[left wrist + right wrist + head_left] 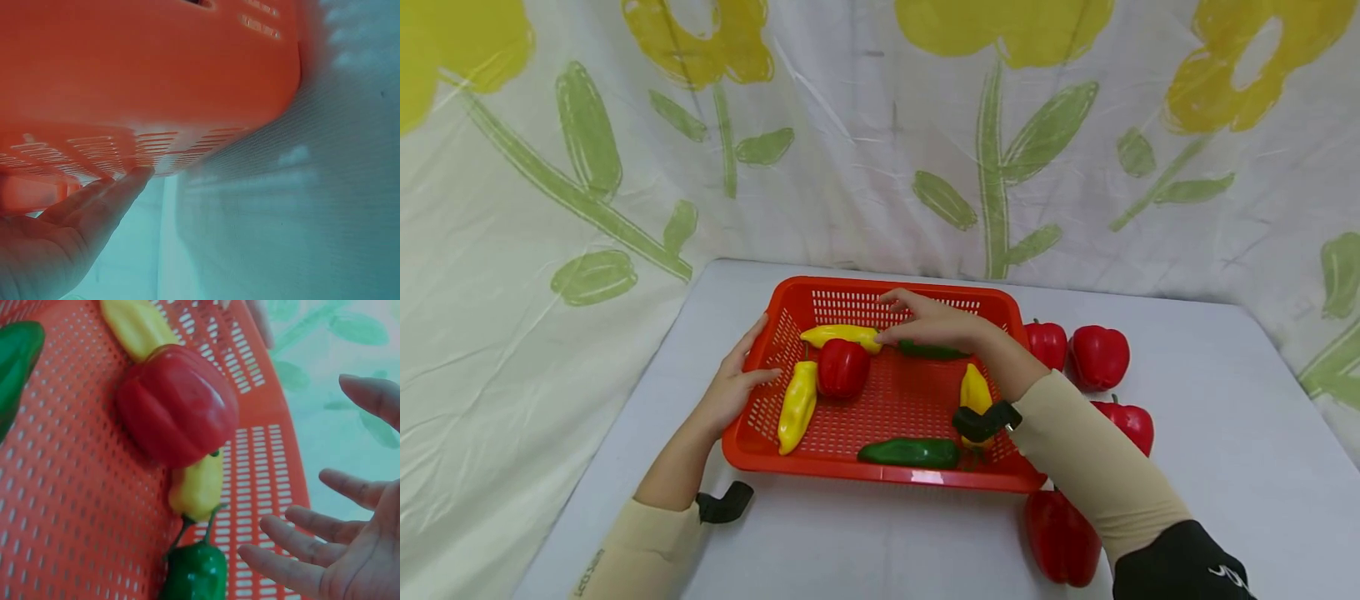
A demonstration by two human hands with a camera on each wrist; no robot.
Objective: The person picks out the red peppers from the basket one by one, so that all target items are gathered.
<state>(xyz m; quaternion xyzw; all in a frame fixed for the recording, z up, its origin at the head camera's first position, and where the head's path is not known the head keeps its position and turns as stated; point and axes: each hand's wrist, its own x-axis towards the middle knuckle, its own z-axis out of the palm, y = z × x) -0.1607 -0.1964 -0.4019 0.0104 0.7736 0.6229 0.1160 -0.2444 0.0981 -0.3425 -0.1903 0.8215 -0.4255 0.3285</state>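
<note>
A red plastic basket (895, 473) with slotted walls sits on the table. My left hand (733, 387) holds its left side, thumb over the rim and fingers along the outer wall; in the left wrist view those fingers (119, 194) look straight. Above the basket's back part hovers my right hand (936, 323), its fingers spread in the right wrist view and nothing held. Near it lie a green pepper (932, 351) and a yellow pepper (842, 335). The basket also holds a red bell pepper (843, 368), two more yellow peppers (797, 408) and another green pepper (910, 452).
Several red bell peppers (1099, 358) lie on the white table (1217, 400) to the right of the basket. One red bell pepper (1062, 537) is near its front right corner, partly behind the right sleeve. A flower-printed curtain (865, 167) hangs behind the table.
</note>
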